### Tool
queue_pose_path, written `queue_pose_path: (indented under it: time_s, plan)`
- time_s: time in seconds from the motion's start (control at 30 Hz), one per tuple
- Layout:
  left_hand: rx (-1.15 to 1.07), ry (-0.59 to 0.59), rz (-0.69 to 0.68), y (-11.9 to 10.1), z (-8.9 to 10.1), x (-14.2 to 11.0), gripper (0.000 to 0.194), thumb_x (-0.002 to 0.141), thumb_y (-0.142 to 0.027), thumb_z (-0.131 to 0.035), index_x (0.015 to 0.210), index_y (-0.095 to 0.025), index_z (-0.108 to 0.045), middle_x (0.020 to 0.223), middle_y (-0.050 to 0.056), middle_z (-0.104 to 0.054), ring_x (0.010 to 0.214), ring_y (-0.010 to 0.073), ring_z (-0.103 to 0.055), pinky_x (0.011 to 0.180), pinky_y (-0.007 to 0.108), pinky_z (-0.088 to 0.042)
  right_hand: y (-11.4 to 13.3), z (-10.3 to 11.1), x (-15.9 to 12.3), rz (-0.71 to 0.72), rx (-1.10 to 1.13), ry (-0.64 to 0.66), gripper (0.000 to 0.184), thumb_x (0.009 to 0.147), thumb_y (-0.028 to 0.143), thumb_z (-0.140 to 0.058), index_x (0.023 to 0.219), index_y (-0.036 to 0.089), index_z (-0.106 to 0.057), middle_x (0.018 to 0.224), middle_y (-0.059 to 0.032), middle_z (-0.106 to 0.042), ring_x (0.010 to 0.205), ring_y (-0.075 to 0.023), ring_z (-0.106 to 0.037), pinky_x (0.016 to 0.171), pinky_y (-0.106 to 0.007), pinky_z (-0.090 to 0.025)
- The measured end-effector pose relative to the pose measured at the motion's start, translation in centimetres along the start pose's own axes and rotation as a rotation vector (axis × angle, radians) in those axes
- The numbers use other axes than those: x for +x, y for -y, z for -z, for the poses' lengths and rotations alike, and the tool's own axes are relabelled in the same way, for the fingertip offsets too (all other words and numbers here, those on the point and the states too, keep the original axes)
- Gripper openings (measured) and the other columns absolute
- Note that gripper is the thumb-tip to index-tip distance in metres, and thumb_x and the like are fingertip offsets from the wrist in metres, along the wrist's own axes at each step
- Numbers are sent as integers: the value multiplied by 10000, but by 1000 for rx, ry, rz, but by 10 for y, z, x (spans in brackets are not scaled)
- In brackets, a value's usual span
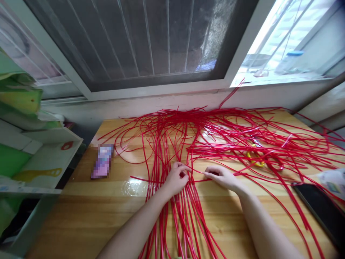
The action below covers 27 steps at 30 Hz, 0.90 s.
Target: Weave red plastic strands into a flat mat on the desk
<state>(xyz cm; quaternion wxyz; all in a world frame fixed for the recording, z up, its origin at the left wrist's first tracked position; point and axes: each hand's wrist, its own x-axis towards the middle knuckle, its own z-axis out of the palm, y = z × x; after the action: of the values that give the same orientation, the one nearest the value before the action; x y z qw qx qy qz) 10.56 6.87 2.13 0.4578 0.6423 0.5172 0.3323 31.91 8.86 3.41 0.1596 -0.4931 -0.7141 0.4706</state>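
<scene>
Many long red plastic strands (172, 122) lie tangled along the back of the wooden table, and a bundle of them runs forward to the front edge. My left hand (178, 178) rests over this bundle, thumb and finger closed on a red strand near its right side. To the right, my right hand (219, 176) pinches a red strand that stretches sideways between the two hands. Another strand crosses the bundle from left to right just beneath the hands. What lies under my left palm is hidden.
Scissors with yellow and red handles (254, 158) lie partly under strands at the right. A black phone (320, 208) lies at the right edge, beside a whitish packet (334, 181). A blurred pink-purple item (102, 161) lies left. Behind the wooden table (88, 216) is a window (156, 90).
</scene>
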Motion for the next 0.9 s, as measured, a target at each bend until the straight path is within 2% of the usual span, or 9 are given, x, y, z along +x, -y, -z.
queue_pose_path:
  time_s: [0.17, 0.3, 0.47, 0.57, 0.67, 0.83, 0.9]
  plan:
    - [89, -64, -36, -3, 7, -10, 125, 701, -128, -481, 760, -164, -585, 833, 22, -560, 674, 94, -540, 661, 224, -448, 6, -17, 8, 120, -324, -81, 302, 801, 421, -454, 660, 184, -577, 616, 7, -541, 591, -124, -465, 549, -230, -324]
    - [17, -103, 56, 0, 7, -14, 112, 745, -194, -476, 818, -182, -560, 791, 12, -594, 682, 108, -576, 629, 228, -468, 13, -29, 10, 201, -506, -138, 266, 821, 369, -448, 672, 196, -584, 653, -15, -566, 624, -143, -492, 574, -249, -329]
    - [-209, -113, 184, 5, 6, -14, 109, 777, -249, -467, 841, -169, -502, 759, 14, -590, 592, 102, -600, 481, 192, -470, 17, -30, 7, 226, -549, -145, 239, 805, 381, -474, 685, 209, -587, 675, -30, -570, 669, -167, -507, 598, -267, -361]
    - [-182, -82, 207, 8, 13, -16, 84, 771, -201, -466, 834, -163, -507, 728, 4, -579, 569, 94, -593, 478, 184, -470, 25, -27, 2, 270, -573, -262, 162, 755, 362, -544, 797, 214, -594, 799, -57, -579, 785, -205, -497, 679, -313, -389]
    - [-83, -70, 157, 6, 24, -21, 110, 773, -193, -461, 865, -177, -520, 741, -4, -586, 567, 87, -584, 525, 197, -475, 38, -30, 1, 337, -584, -361, 186, 768, 300, -528, 931, 220, -570, 928, -77, -564, 882, -226, -471, 770, -358, -382]
    - [-15, -4, 90, -10, 35, -26, 122, 780, -248, -473, 841, -192, -563, 736, 4, -613, 615, 107, -595, 598, 223, -479, 44, -55, 10, 394, -532, -180, 172, 810, 293, -473, 928, 208, -564, 822, -61, -574, 789, -194, -507, 697, -309, -404]
    - [-54, -11, 106, -17, 33, -25, 143, 779, -284, -484, 853, -194, -567, 750, 9, -626, 621, 110, -602, 603, 225, -481, 38, -65, 16, 375, -490, -164, 163, 833, 283, -430, 877, 195, -560, 797, -58, -579, 748, -179, -524, 667, -290, -407]
